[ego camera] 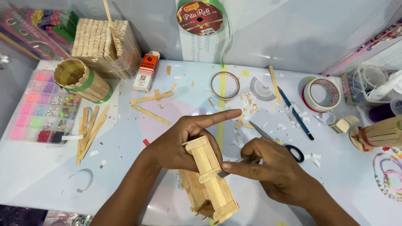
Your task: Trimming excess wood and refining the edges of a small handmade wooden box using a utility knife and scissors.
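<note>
- Left hand point(176, 144) wrapped around a long box of pale wooden craft sticks point(207, 180), index finger stretched out straight; box at the middle near edge of the table point(37, 175), slats smooth and flat.
- Right hand point(274, 167) pinched on a thin grey metal tool point(245, 159), tip touching the box's side.
- Just behind — black-handled scissors point(289, 150) amid white paper scraps.
- Farther left: loose flat sticks point(90, 129), a round stick cup point(81, 80) banded green, a clear bead tray point(42, 106).

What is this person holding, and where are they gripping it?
The left hand grips the wooden stick box around its upper end; the right hand pinches a thin metal tool against it.
</note>
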